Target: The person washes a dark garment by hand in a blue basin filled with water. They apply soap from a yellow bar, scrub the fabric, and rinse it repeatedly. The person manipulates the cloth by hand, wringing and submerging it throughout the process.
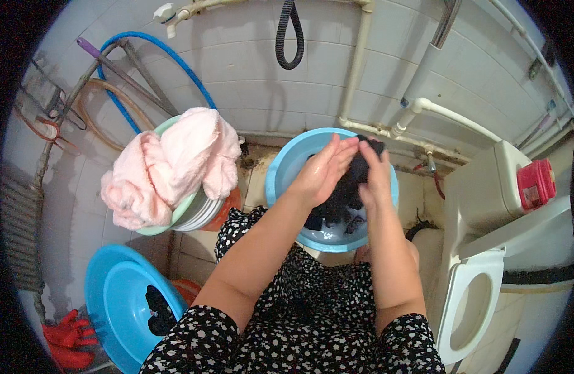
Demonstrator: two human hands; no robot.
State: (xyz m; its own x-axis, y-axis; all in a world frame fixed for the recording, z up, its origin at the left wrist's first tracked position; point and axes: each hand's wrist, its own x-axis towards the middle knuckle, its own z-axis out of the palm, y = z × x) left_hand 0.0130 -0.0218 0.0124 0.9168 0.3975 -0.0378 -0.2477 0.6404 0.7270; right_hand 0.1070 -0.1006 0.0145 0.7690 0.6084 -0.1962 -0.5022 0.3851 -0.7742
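Note:
A light blue basin (275, 181) stands on the floor in front of me, with water and wet black cloth (343, 193) in it. My left hand (324, 171) is over the basin with its fingers stretched out flat beside the cloth, its palm turned toward my right hand. Bunched black cloth rises out of the basin to my right hand (378, 177), whose fingers and thumb are bent around it. Part of the cloth sticks out beyond the right fingertips. The black cloth's exact kind cannot be made out.
At left, a pink fluffy textile (175, 165) is heaped in a pale green basin (186, 206). Below it stands a larger blue basin (122, 293) with a black item (160, 310) inside. Red gloves (69, 340) hang lower left. A toilet (486, 193) is at right; pipes run along the wall.

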